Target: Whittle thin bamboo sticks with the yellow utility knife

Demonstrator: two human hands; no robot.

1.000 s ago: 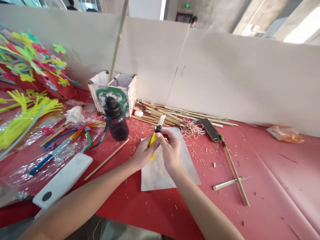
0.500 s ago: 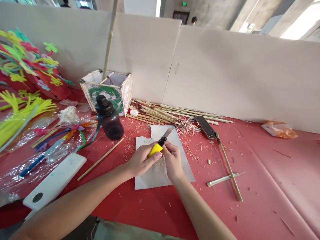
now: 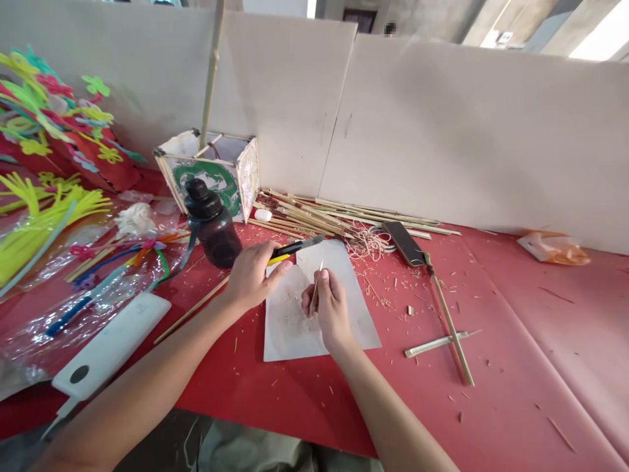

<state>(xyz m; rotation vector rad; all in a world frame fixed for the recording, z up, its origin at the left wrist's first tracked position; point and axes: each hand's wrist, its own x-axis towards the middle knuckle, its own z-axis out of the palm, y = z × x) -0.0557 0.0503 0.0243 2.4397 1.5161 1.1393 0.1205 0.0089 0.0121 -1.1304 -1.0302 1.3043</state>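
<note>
My left hand (image 3: pixel 253 275) is wrapped round a yellow and black utility knife (image 3: pixel 295 248), its blade out and aimed to the right. To the right, my right hand (image 3: pixel 330 305) pinches a short, thin sliver of wood or bamboo (image 3: pixel 317 288) with a pointed tip upward. Both hands are above sheets of white paper (image 3: pixel 348 314), scattered with fine shavings. Knife and sliver are apart.
A dark bottle (image 3: pixel 213 226) and a paper-sided lantern frame (image 3: pixel 209 177) stand behind on the left. Bamboo sticks (image 3: pixel 314 216), pink string (image 3: pixel 368 241) and a phone (image 3: pixel 403 242) lie at the back. A white device (image 3: pixel 113 344) rests at the left.
My left hand has drawn the knife up and left, away from my right hand. The sliver in my right hand now shows. The view has shifted slightly.
</note>
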